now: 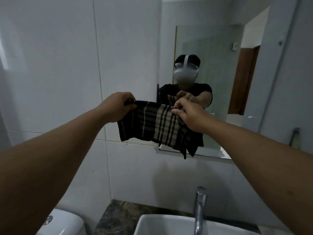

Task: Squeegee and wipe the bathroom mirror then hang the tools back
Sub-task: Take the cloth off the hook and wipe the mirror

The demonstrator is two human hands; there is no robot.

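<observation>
Two hands, the left hand [118, 106] and right hand [188, 114], pinch the striped cloth [152, 126] with curled fingers by its top edge beside the mirror [220, 73]; the person does best keeping it stretched taut and level while draping it back.

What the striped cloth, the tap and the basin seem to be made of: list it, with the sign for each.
Striped cloth: woven fabric, probably cotton; it hangs limp, and a loose thread dangles from a lower corner.
Tap: metal, likely chromed or polished steel; bright streaks reflect along the spout.
Basin: glazed ceramic by its look; smooth glossy white with a thick squared rim, though moulded resin cannot be ruled out.
</observation>
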